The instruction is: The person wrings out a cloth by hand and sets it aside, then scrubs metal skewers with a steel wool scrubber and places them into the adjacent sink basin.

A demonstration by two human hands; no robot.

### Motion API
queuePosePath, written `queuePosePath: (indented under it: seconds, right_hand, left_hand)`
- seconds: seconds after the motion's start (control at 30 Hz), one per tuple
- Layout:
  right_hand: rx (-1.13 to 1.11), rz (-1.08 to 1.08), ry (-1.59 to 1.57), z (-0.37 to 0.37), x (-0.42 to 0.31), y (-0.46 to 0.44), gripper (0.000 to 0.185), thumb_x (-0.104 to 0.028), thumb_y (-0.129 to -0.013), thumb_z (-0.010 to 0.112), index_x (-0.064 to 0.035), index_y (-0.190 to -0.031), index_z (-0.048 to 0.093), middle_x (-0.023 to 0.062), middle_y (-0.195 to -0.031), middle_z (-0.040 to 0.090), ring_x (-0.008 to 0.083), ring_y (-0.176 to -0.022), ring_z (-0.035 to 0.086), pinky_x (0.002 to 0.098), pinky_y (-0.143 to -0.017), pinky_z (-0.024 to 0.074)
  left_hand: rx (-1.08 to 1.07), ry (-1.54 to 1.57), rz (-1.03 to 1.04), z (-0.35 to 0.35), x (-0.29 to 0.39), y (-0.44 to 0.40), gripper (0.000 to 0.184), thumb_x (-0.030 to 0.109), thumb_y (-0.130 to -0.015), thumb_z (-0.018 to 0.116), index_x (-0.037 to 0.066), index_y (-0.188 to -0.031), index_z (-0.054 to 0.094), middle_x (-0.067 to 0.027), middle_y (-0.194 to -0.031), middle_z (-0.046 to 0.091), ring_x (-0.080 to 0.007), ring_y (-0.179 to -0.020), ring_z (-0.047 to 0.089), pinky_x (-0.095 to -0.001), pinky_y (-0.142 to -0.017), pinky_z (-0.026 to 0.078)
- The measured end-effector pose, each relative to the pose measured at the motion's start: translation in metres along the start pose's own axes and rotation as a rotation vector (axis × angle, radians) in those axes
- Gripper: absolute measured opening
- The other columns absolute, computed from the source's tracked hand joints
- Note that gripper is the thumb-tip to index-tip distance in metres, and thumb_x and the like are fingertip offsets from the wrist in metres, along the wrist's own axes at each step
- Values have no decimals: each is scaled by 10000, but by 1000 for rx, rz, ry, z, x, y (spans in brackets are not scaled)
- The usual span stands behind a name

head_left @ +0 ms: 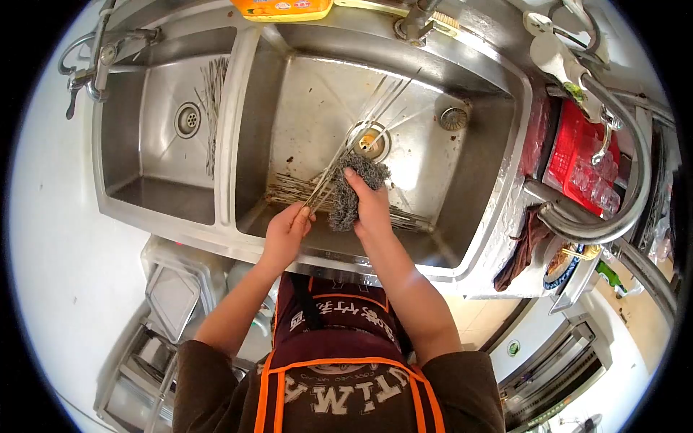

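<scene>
My left hand (pixel 287 229) is closed around the near ends of a bunch of thin metal skewers (pixel 375 108). They slant up and away over the large sink basin (pixel 303 115), fanning out at their far ends. In my right hand (pixel 370 206) is a grey steel wool scourer (pixel 368 171), pressed against the skewers just beyond my left hand. More skewers (pixel 409 219) lie in a pile along the near side of the basin, partly hidden by my hands and the scourer. Another bundle of skewers (pixel 212 108) rests in the smaller left basin (pixel 155 159).
A tap (pixel 415 27) stands at the sink's back edge, another tap (pixel 97 72) at the left. An orange package (pixel 281 9) sits behind the sink. To the right are a red basket (pixel 577 159) with clear glasses, a curved metal pipe (pixel 613 224) and a dark cloth (pixel 521 249).
</scene>
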State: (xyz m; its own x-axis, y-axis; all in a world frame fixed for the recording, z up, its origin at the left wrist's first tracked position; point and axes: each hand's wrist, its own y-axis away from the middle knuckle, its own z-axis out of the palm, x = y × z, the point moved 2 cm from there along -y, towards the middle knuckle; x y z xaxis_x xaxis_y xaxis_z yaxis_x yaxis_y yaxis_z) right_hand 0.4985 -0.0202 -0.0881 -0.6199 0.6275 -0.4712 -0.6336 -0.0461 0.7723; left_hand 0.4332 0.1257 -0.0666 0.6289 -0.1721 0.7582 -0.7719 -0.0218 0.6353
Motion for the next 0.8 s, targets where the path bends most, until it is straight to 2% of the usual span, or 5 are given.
queuePosePath:
  seconds: [0.13,0.17,0.33,0.53,0.8]
  right_hand:
    - [161,-25,110,-13,-32,-15,483,-209,-712,708,-11,-1109,514,116,-1050,572,215,-942,554,364,-809,462]
    - [451,22,217,-24,-46,-23,485,-236,-709,712,-16,-1096,520,97,-1044,573,212,-915,560,349,-794,461]
    - [147,-340,-255,-65,-103,-53,275,-264,-834,573,-64,-1021,547,44,-910,607,175,-814,580,297,-691,475]
    - [106,207,-72,-27,-24,14,349,-237,-789,641,-56,-1061,516,50,-913,583,176,-869,559,319,-726,476]
    - [-111,131,66,-4,4,9,248,-81,-726,695,-4,-925,569,64,-812,610,168,-679,597,285,-592,501]
  left_hand:
    - [-58,124,-122,-2,1,7,244,196,-921,430,47,-749,519,40,-600,418,-42,-526,345,-180,-472,272]
    - [-55,122,-122,-4,-4,9,244,196,-921,430,47,-749,519,40,-600,418,-42,-526,345,-180,-472,272]
    - [-77,144,-109,-12,-10,15,255,209,-920,425,58,-735,515,49,-576,393,-35,-499,310,-186,-444,236]
    - [-89,68,-81,1,-2,10,266,207,-925,405,52,-737,513,47,-565,396,-32,-486,291,-190,-438,234]
    - [-160,64,-145,-2,5,19,236,176,-913,431,12,-877,598,21,-589,465,-56,-552,398,-205,-510,331]
